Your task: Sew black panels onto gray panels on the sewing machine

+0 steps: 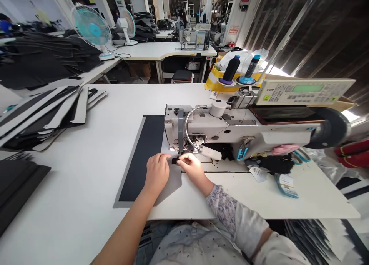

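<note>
A dark panel with a grey border (144,153) lies flat on the white table, its right part reaching the needle area of the sewing machine (219,122). My left hand (157,172) rests on this panel with its fingers bent and close together; whatever may be under the fingertips is hidden. Just right of it, my right hand (192,168) pinches a small black piece (175,160) between thumb and forefinger, right below the machine's needle area.
Stacks of dark and grey pieces (66,107) lie at the left. Two thread cones (231,69) stand behind the machine. Blue-handled scissors (301,155), black scraps (273,163) and a tape roll (286,185) are to the right. Fans (92,28) stand farther back.
</note>
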The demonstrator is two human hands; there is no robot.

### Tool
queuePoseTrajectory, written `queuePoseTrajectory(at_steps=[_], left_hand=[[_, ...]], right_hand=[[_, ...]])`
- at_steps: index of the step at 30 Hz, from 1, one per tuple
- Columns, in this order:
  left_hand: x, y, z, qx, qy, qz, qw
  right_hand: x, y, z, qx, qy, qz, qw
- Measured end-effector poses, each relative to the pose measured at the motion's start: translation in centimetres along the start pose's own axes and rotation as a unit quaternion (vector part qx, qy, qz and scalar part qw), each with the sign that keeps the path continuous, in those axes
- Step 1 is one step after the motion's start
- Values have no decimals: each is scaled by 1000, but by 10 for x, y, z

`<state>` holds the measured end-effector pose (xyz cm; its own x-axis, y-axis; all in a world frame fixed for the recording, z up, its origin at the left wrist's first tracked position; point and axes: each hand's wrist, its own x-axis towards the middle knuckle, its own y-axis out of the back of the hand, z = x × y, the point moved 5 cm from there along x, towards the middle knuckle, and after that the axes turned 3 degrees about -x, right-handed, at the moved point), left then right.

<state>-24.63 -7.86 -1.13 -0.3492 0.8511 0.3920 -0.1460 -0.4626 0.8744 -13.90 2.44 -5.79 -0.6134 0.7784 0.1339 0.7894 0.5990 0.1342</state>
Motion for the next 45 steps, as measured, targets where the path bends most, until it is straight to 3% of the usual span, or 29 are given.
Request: queuePoseTrajectory(at_steps=[3, 7, 10, 13, 23, 28, 33, 41, 45], left_hand=[[-4, -2, -2, 31, -19, -16, 999], [-6, -8, 3, 69, -53, -35, 996], [-1, -12, 9, 80, -68, -38, 994], [6, -16, 13, 81, -79, -33, 993], [10, -19, 12, 55, -87, -47, 994], [21, -26, 4, 46, -76, -62, 994], [33, -32, -4, 65, -75, -54, 994], [20, -21, -11, 39, -65, -54, 996], [29, -24, -16, 27, -69, -49, 996]], right_hand=[[12, -8, -7, -120, 108, -23, 987], [12, 3, -13, -311, 224, -75, 921], [11, 13, -13, -434, 260, -89, 858], [13, 19, -11, -482, 257, -86, 833], [17, 22, -5, -473, 178, -74, 859], [-11, 15, -23, -410, 203, -97, 884], [-36, 5, -26, -409, 231, -146, 871], [-17, 6, -18, -444, 224, -120, 859], [-7, 6, -16, -455, 206, -119, 858]])
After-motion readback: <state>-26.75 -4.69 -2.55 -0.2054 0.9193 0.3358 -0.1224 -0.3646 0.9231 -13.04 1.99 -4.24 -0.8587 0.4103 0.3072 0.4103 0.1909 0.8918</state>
